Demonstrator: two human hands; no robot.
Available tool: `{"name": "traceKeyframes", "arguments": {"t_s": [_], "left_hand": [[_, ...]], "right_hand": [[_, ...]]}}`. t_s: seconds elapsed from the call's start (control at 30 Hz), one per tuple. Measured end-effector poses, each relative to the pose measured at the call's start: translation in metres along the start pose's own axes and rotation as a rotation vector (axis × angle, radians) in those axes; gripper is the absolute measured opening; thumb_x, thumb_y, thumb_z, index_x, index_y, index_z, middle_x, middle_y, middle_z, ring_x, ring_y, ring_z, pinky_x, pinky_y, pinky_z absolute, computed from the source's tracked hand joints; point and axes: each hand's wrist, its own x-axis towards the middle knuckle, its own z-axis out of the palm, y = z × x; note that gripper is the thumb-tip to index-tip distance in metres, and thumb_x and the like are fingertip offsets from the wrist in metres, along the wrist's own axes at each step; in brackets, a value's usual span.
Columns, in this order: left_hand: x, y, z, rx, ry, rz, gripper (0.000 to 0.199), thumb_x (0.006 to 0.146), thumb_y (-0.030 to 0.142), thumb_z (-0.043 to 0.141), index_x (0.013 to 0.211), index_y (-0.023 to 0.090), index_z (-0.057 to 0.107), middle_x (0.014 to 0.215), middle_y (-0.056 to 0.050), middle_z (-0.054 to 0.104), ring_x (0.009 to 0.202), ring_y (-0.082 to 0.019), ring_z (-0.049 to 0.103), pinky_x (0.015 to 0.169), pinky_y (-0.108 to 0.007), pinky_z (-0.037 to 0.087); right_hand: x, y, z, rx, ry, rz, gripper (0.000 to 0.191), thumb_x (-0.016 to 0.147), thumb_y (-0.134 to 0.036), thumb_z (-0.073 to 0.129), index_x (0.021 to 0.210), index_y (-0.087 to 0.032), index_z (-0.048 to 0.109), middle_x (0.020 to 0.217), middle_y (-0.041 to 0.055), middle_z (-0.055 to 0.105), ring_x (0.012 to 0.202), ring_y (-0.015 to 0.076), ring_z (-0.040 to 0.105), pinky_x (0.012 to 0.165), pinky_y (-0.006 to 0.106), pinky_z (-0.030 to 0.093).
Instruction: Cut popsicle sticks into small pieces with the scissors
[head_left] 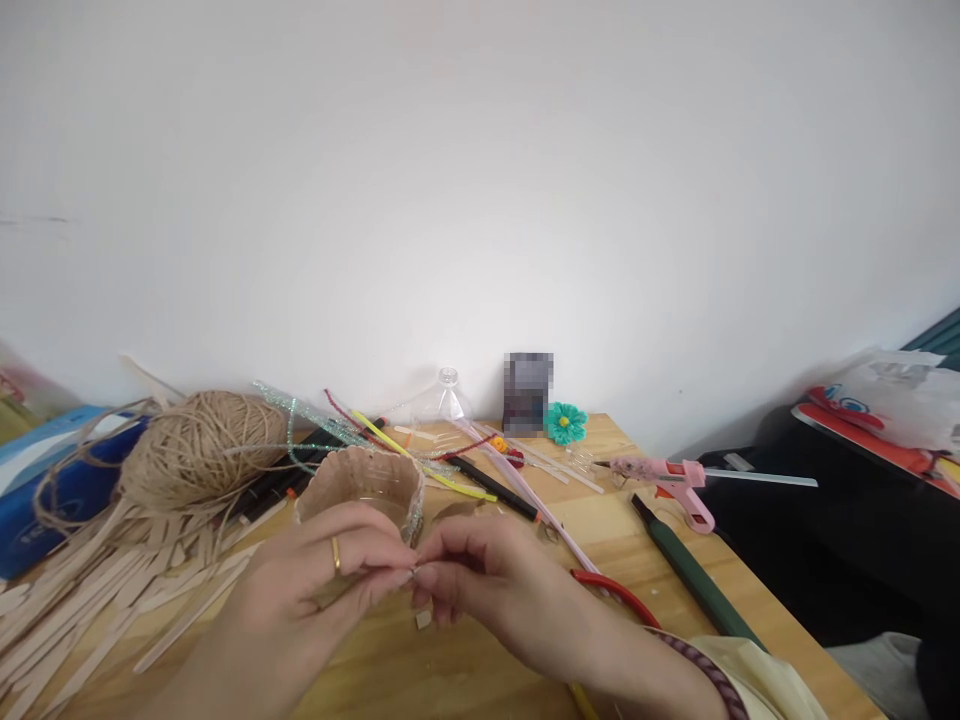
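Observation:
My left hand (330, 570), with a gold ring, is pinched at the centre of the view, its fingertips meeting those of my right hand (487, 575). Both pinch something too small to make out. Just behind my left hand stands a round basket (364, 480) with a scalloped rim, its lower part hidden by the hand. A small pale piece (424, 620) shows below my right fingertips. Red-handled pliers or a similar tool (619, 592) lie partly under my right forearm.
A twine ball (206, 450) and many wooden sticks (97, 610) lie left. Behind are pipe cleaners (465, 484), a clear bottle top (448, 402) and a teal flower (566, 423). At right are a pink glue gun (675, 482) and a dark green tool (697, 580) near the table edge.

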Motion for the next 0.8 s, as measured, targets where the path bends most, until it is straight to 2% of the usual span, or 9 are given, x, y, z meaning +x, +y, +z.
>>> {"name": "traceKeyframes", "arguments": {"t_s": [0.13,0.23,0.4,0.47,0.5,0.57,0.63,0.7,0.8], "left_hand": [[-0.003,-0.001,0.0,0.102,-0.013,0.065,0.021,0.082,0.012,0.055,0.093,0.028,0.062,0.086,0.006,0.066,0.075,-0.006,0.063,0.068,-0.01,0.049],[-0.005,0.0,0.002,0.12,-0.012,0.082,0.015,0.084,0.016,0.053,0.089,0.027,0.061,0.082,0.006,0.065,0.072,-0.007,0.062,0.066,-0.011,0.048],[-0.006,0.005,0.009,0.136,-0.128,0.12,0.013,0.086,0.015,0.048,0.079,0.022,0.055,0.07,0.006,0.061,0.062,-0.007,0.058,0.058,-0.012,0.046],[-0.007,0.007,0.015,0.181,-0.174,0.131,0.016,0.087,0.014,0.043,0.077,0.021,0.054,0.069,0.004,0.061,0.063,-0.008,0.058,0.059,-0.013,0.045],[-0.007,0.008,0.018,0.207,-0.198,0.137,0.018,0.087,0.014,0.041,0.076,0.021,0.053,0.07,0.004,0.061,0.064,-0.008,0.058,0.059,-0.014,0.045],[-0.009,0.007,0.027,0.264,-0.269,0.14,0.022,0.088,0.011,0.038,0.073,0.02,0.051,0.07,0.003,0.061,0.065,-0.01,0.058,0.059,-0.015,0.045],[-0.013,0.004,0.039,0.334,-0.364,0.136,0.023,0.084,0.006,0.038,0.069,0.019,0.049,0.069,0.002,0.062,0.061,-0.01,0.057,0.054,-0.016,0.043],[-0.019,-0.001,0.051,0.413,-0.446,0.172,0.019,0.078,0.002,0.042,0.069,0.018,0.049,0.073,0.0,0.064,0.061,-0.012,0.057,0.053,-0.019,0.043],[-0.029,-0.011,0.068,0.572,-0.455,0.229,0.016,0.077,0.004,0.043,0.073,0.017,0.052,0.071,-0.001,0.064,0.062,-0.015,0.058,0.048,-0.022,0.04]], "right_hand": [[0.001,0.005,-0.003,0.009,-0.008,-0.005,0.019,0.083,-0.024,0.054,0.07,-0.012,0.059,0.06,-0.0007,0.054,0.053,0.0097,0.049,0.053,0.021,0.04],[-0.001,0.002,-0.004,-0.075,-0.015,-0.043,0.019,0.085,-0.022,0.053,0.069,-0.013,0.06,0.06,-0.0019,0.053,0.053,0.0088,0.05,0.052,0.019,0.039],[-0.014,-0.018,-0.011,-0.596,-0.157,-0.265,0.017,0.087,-0.014,0.053,0.078,-0.013,0.067,0.068,0.0001,0.061,0.066,0.0107,0.056,0.062,0.018,0.042],[-0.02,-0.027,-0.021,-0.785,-0.211,-0.27,0.014,0.085,-0.012,0.055,0.084,-0.015,0.068,0.077,0.002,0.066,0.071,0.0125,0.058,0.063,0.019,0.042],[-0.022,-0.031,-0.029,-0.825,-0.18,-0.254,0.017,0.083,-0.008,0.054,0.085,-0.016,0.068,0.082,0.0025,0.068,0.075,0.0134,0.06,0.066,0.02,0.043],[-0.022,-0.033,-0.051,-0.871,0.019,-0.239,0.028,0.081,-0.002,0.047,0.083,-0.02,0.068,0.083,0.001,0.069,0.076,0.0143,0.062,0.068,0.023,0.044],[-0.017,-0.03,-0.078,-0.738,0.527,-0.178,0.018,0.082,-0.013,0.049,0.083,-0.02,0.066,0.067,-0.0002,0.066,0.063,0.015,0.061,0.062,0.025,0.046],[-0.006,-0.02,-0.108,-0.682,0.726,-0.174,0.026,0.089,-0.021,0.038,0.11,-0.017,0.053,0.068,0.001,0.065,0.062,0.015,0.061,0.059,0.027,0.049],[0.015,0.008,-0.144,-0.668,0.888,-0.152,0.028,0.092,-0.018,0.032,0.118,-0.012,0.043,0.086,0.0067,0.065,0.076,0.0166,0.063,0.061,0.029,0.051]]}}
